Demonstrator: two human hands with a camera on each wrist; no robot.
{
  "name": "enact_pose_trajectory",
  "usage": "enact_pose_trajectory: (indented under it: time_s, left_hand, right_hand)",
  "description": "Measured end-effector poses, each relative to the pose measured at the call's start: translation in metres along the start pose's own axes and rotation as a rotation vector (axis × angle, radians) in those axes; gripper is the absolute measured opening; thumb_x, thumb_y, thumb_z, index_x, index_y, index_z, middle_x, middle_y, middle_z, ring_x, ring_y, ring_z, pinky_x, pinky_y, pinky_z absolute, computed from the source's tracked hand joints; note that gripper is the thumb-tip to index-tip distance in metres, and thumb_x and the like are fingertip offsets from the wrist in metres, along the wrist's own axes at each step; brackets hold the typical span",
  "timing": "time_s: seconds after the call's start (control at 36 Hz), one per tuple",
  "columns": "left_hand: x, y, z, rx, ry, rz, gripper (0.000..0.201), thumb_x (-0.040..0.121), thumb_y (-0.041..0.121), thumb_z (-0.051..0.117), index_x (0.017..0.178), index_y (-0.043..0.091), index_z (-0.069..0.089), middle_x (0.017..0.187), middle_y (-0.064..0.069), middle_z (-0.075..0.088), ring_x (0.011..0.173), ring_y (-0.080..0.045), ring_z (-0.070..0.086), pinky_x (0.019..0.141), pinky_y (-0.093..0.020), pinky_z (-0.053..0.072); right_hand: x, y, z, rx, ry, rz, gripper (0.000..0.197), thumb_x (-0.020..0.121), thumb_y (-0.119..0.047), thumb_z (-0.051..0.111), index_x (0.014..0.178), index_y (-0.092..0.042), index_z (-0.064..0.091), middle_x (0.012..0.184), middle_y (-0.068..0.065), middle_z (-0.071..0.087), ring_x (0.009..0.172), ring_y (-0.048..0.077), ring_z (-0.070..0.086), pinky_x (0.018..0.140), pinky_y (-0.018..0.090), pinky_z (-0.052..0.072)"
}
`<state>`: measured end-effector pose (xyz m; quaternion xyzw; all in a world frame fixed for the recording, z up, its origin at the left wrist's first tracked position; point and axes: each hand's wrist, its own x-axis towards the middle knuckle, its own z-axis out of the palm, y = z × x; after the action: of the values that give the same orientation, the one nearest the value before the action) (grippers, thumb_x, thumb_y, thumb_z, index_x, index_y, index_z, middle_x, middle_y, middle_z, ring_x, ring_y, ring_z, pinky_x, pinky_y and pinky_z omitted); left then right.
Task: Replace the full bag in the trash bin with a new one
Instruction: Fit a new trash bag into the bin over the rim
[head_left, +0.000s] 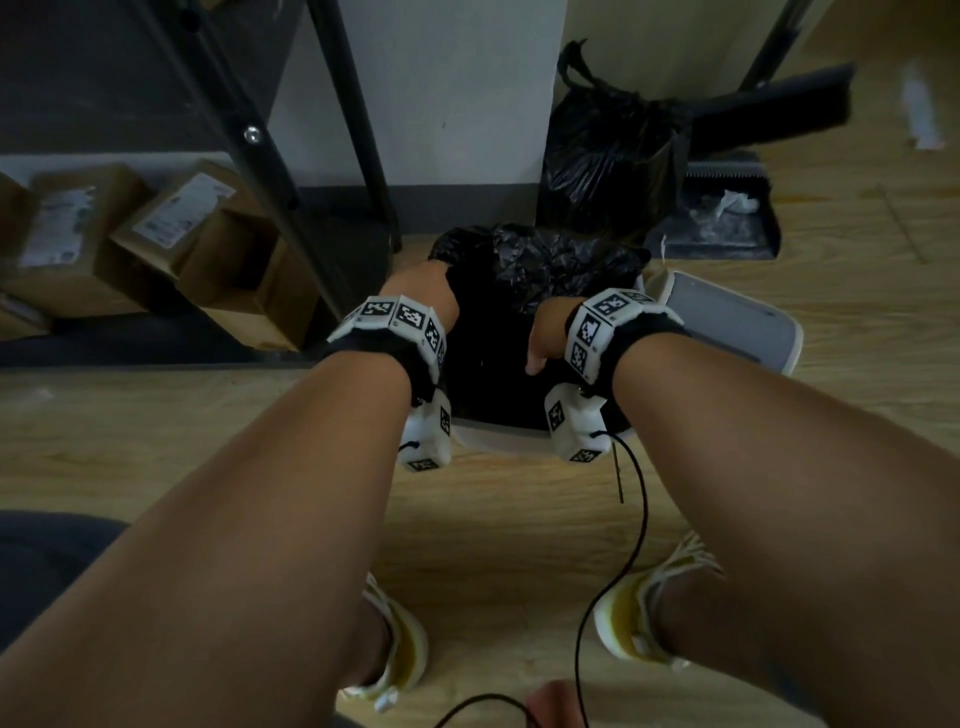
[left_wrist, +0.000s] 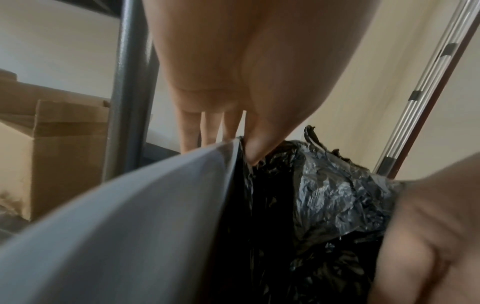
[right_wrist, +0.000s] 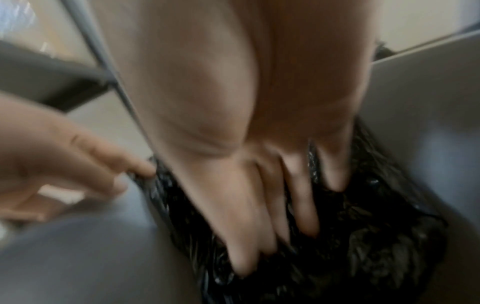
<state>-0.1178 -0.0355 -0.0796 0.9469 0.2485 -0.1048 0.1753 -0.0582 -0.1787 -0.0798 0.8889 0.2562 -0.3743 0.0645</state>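
Note:
A light grey trash bin (head_left: 498, 435) stands on the wooden floor in front of me, with a new black bag (head_left: 545, 260) crumpled in its mouth. My left hand (head_left: 421, 291) is at the bin's left rim. In the left wrist view its thumb (left_wrist: 259, 148) is inside the bag while its fingers (left_wrist: 210, 127) hang outside the wall (left_wrist: 130, 226), pinching the bag's edge to the rim. My right hand (right_wrist: 272, 205) reaches into the bag (right_wrist: 376, 236) and presses the plastic with straight fingers. The full black bag (head_left: 613, 150), tied shut, sits against the wall behind.
The bin's grey lid (head_left: 727, 322) lies to the right of the bin. A dustpan and broom (head_left: 727, 218) lie behind it. Cardboard boxes (head_left: 156, 234) and black shelf legs (head_left: 358, 130) stand at the left. A black cable (head_left: 631, 545) hangs by my feet.

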Motion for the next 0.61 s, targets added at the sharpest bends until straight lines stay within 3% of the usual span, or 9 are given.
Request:
enact_pose_trajectory:
  time_s: [0.08,0.14,0.22,0.25,0.31,0.33,0.39,0.47,0.61]
  left_hand:
    - [-0.008,0.002,-0.004,0.034,0.071,0.023,0.034,0.097,0.011,0.043,0.127,0.004,0.057,0.133,-0.019,0.05,0.12,-0.033,0.053,0.1,-0.034,0.041]
    - [-0.014,0.003,-0.007,0.051,0.137,0.062,0.032,0.095,0.013,0.046,0.123,0.006,0.06,0.13,-0.02,0.051,0.119,-0.034,0.053,0.099,-0.033,0.042]
    - [-0.025,0.007,-0.016,0.077,0.15,0.077,0.031,0.091,0.007,0.048,0.119,0.009,0.063,0.126,-0.018,0.054,0.116,-0.033,0.054,0.096,-0.034,0.044]
    - [-0.028,0.009,-0.02,0.085,0.132,0.083,0.033,0.09,0.005,0.048,0.118,0.01,0.065,0.125,-0.017,0.056,0.114,-0.033,0.056,0.094,-0.033,0.046]
    - [-0.035,0.014,-0.027,0.062,0.068,0.11,0.038,0.088,0.003,0.048,0.121,0.013,0.065,0.128,-0.014,0.059,0.115,-0.031,0.057,0.097,-0.031,0.045]
    - [-0.04,0.018,-0.031,0.037,0.021,0.115,0.041,0.088,0.002,0.048,0.125,0.015,0.062,0.132,-0.012,0.057,0.119,-0.03,0.055,0.1,-0.03,0.043]
    - [-0.047,0.024,-0.035,0.026,-0.086,0.103,0.048,0.088,0.005,0.054,0.134,0.017,0.054,0.14,-0.009,0.051,0.126,-0.028,0.051,0.105,-0.031,0.041]
    - [-0.056,0.031,-0.031,0.024,-0.185,0.078,0.062,0.083,0.019,0.069,0.14,0.013,0.046,0.143,-0.01,0.047,0.129,-0.029,0.047,0.106,-0.035,0.041]
    - [-0.063,0.033,-0.014,-0.054,-0.251,0.094,0.081,0.073,0.049,0.075,0.14,0.014,0.046,0.144,-0.006,0.047,0.13,-0.025,0.046,0.105,-0.032,0.038]
  right_hand:
    - [-0.004,0.005,-0.006,0.189,0.048,0.042,0.049,0.086,-0.032,0.071,0.123,-0.002,0.06,0.124,0.016,0.06,0.115,0.032,0.058,0.096,0.037,0.049]
    - [-0.01,0.01,-0.01,0.354,0.181,0.033,0.047,0.078,-0.028,0.076,0.117,-0.005,0.064,0.119,0.014,0.064,0.11,0.031,0.062,0.085,0.034,0.051]
    - [-0.024,0.016,-0.017,0.571,0.278,0.005,0.037,0.079,-0.016,0.072,0.113,-0.003,0.067,0.104,0.013,0.069,0.083,0.021,0.068,0.066,0.028,0.054]
    - [-0.029,0.016,-0.021,0.634,0.266,0.0,0.032,0.083,-0.011,0.069,0.113,0.001,0.066,0.103,0.015,0.069,0.08,0.023,0.068,0.068,0.032,0.057]
    - [-0.04,0.016,-0.031,0.757,0.267,-0.008,0.024,0.088,-0.001,0.063,0.109,0.009,0.066,0.101,0.022,0.069,0.087,0.033,0.068,0.084,0.042,0.057]
    - [-0.044,0.017,-0.034,0.82,0.302,-0.01,0.019,0.088,0.002,0.062,0.105,0.01,0.067,0.097,0.023,0.069,0.085,0.035,0.067,0.085,0.042,0.055]
    - [-0.053,0.019,-0.039,0.915,0.371,-0.011,0.009,0.089,0.005,0.06,0.087,0.001,0.067,0.078,0.017,0.065,0.068,0.03,0.062,0.071,0.037,0.055]
    - [-0.059,0.026,-0.039,1.017,0.448,-0.02,0.029,0.088,0.005,0.059,0.068,-0.015,0.057,0.069,0.007,0.057,0.062,0.022,0.055,0.068,0.033,0.052]
    - [-0.069,0.034,-0.039,1.215,0.616,-0.013,0.033,0.087,0.007,0.054,0.065,-0.018,0.058,0.07,0.003,0.059,0.073,0.024,0.059,0.079,0.038,0.052]
